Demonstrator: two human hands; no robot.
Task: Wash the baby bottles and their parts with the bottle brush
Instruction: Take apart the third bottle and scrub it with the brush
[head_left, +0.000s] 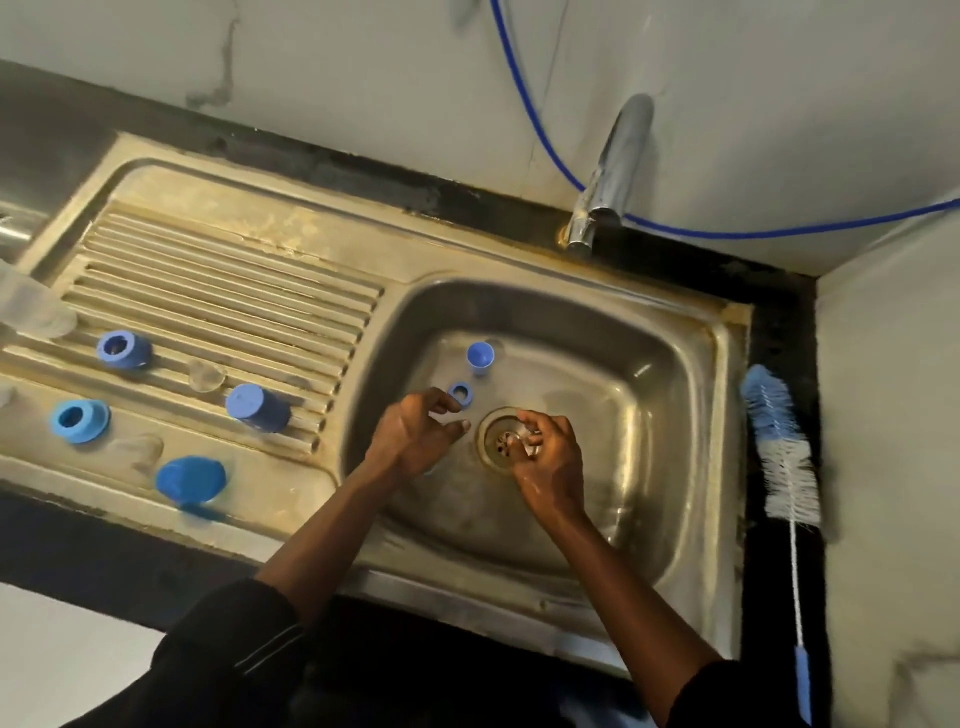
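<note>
My left hand (415, 436) hangs over the sink basin (649, 322) with its fingers curled, fingertips touching a small blue ring (460, 392). My right hand (548, 457) is over the drain (501, 439) and pinches a small clear part, apparently a teat. A blue cap (480, 356) lies in the basin behind the ring. The bottle brush (782, 447), blue and white bristles on a wire with a blue handle, lies on the dark counter right of the sink.
On the ribbed drainboard (234, 301) lie several blue collars and caps (258, 408), a clear teat (206, 375) and a clear bottle (31, 306) at the left edge. The chrome tap (613, 171) stands behind the basin, a blue hose (540, 130) along the wall.
</note>
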